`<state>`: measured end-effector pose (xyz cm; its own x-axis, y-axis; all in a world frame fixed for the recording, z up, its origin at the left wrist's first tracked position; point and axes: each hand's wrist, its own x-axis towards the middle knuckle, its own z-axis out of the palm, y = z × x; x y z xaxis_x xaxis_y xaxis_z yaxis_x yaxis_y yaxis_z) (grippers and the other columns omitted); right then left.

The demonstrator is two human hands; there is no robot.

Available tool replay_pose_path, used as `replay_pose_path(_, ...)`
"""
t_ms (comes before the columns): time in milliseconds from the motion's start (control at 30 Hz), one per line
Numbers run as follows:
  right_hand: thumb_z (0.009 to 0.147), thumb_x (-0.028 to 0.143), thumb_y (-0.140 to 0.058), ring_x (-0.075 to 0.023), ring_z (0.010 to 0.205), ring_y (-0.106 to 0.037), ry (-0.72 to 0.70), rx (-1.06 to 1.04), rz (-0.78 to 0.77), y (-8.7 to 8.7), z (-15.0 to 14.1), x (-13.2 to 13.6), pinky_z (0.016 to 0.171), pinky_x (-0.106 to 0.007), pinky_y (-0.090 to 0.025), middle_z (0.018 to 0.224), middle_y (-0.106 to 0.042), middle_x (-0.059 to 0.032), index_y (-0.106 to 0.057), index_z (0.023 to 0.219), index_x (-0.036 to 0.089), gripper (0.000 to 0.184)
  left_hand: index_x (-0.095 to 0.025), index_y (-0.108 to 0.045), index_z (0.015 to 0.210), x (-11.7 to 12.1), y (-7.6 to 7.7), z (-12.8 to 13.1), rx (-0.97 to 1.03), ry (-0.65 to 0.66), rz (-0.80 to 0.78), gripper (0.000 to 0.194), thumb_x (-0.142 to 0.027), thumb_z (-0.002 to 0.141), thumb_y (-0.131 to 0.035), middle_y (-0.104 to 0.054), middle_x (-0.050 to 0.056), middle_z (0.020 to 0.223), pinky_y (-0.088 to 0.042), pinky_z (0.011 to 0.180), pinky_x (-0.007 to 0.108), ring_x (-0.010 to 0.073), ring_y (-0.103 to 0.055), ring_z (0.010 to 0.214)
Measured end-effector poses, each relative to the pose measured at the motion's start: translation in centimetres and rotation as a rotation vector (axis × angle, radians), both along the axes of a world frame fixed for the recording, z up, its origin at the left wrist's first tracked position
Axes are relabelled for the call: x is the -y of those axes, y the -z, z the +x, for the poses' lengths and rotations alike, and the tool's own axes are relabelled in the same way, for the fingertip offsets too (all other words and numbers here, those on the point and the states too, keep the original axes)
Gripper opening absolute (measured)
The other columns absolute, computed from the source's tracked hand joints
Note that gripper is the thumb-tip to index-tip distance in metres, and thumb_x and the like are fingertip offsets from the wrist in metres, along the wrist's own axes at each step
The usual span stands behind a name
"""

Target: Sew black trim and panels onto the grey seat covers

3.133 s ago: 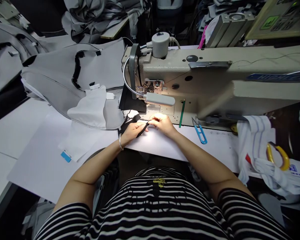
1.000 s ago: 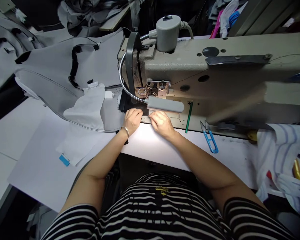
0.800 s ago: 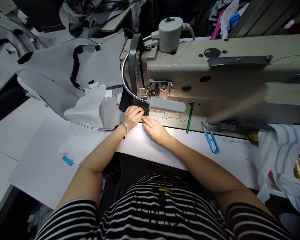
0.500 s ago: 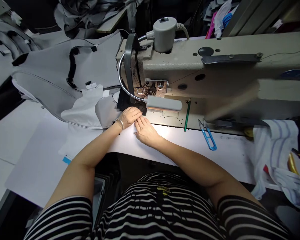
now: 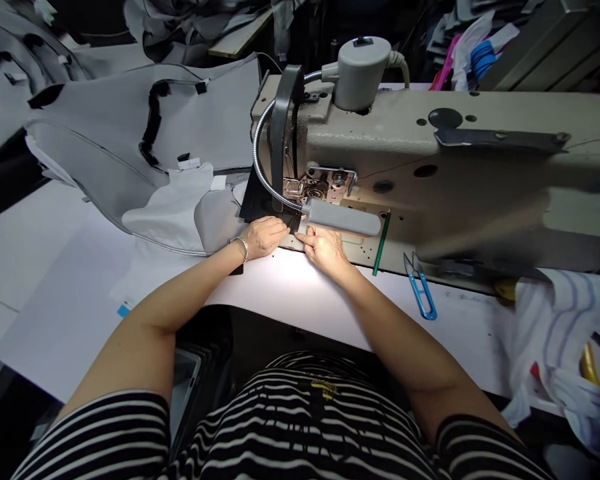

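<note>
My left hand (image 5: 266,237) lies with its fingers stretched out and close together, the tips on the near edge of a black piece of material (image 5: 260,199) under the sewing machine (image 5: 370,143). Its thumb is hidden. My right hand (image 5: 326,249) is just to the right, below the lamp head (image 5: 344,217). Its index finger points left to the corner of the black piece and the other fingers are curled in. Whatever is between those fingers is too small to make out. The needle area is partly covered by the lamp.
Large grey fabric (image 5: 115,127) spreads to the left of the machine. A green pencil (image 5: 382,241) lies on the machine bed. Blue thread snips (image 5: 421,290) rest on the white tabletop (image 5: 290,287). Striped cloth (image 5: 563,320) sits at the right edge.
My hands, close together before, have moved apart. The right one has shifted right and its flat fingers have curled. My view has turned slightly, so the machine sits farther right.
</note>
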<state>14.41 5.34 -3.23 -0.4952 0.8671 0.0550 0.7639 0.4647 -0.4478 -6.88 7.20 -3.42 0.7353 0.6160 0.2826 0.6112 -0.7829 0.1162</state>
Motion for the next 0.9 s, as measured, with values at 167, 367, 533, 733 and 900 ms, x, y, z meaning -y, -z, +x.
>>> replay_pose_path(167,0.087,0.017,-0.040,-0.0201,0.078,-0.054,-0.004,0.074,-0.026,-0.7,-0.3,0.2,0.065,-0.029,-0.034,0.089,-0.065,-0.0087,-0.066,0.114,0.022,0.038,-0.017,-0.066,0.090,-0.2,-0.5,0.1,-0.082,-0.012,0.078,0.032,-0.020,0.091,-0.034,-0.066,0.006,0.083,-0.046,0.074,0.029,0.0151,-0.058,0.081)
replay_pose_path(367,0.091,0.021,-0.033,-0.0208,0.078,-0.054,0.057,0.206,-0.007,-0.8,-0.6,0.1,0.065,-0.030,-0.032,0.088,-0.064,-0.0088,-0.059,0.122,0.022,0.041,-0.015,-0.066,0.077,-2.2,-0.2,0.7,-0.075,-0.027,0.235,0.039,-0.020,0.093,-0.031,-0.059,0.005,0.068,-0.041,0.064,0.027,0.0147,-0.054,0.069)
replay_pose_path(533,0.091,0.022,-0.033,-0.0208,0.078,-0.052,0.074,0.188,0.041,-0.9,-0.8,0.2,0.066,-0.030,-0.032,0.087,-0.063,-0.0100,-0.060,0.122,0.020,0.041,-0.015,-0.067,0.076,-4.0,0.3,1.1,-0.106,-0.095,0.176,0.034,-0.019,0.090,-0.036,-0.060,0.006,0.071,-0.042,0.066,0.029,0.0169,-0.055,0.074)
replay_pose_path(733,0.090,0.021,-0.035,-0.0200,0.076,-0.050,0.084,0.132,0.097,-0.4,-0.7,0.1,0.067,-0.030,-0.032,0.083,-0.062,-0.0104,-0.066,0.112,0.017,0.038,-0.014,-0.067,0.077,-4.2,0.5,1.1,-0.124,-0.143,0.147,0.034,-0.021,0.090,-0.037,-0.061,0.007,0.072,-0.042,0.067,0.029,0.0173,-0.055,0.074)
replay_pose_path(900,0.089,0.021,-0.037,-0.0200,0.076,-0.049,0.097,0.095,0.114,-0.1,-0.7,0.3,0.068,-0.030,-0.031,0.081,-0.061,-0.0099,-0.067,0.109,0.018,0.036,-0.014,-0.067,0.072,-3.8,-0.1,1.3,-0.106,-0.112,0.143,0.035,-0.019,0.090,-0.037,-0.061,0.008,0.070,-0.043,0.067,0.029,0.0171,-0.055,0.073)
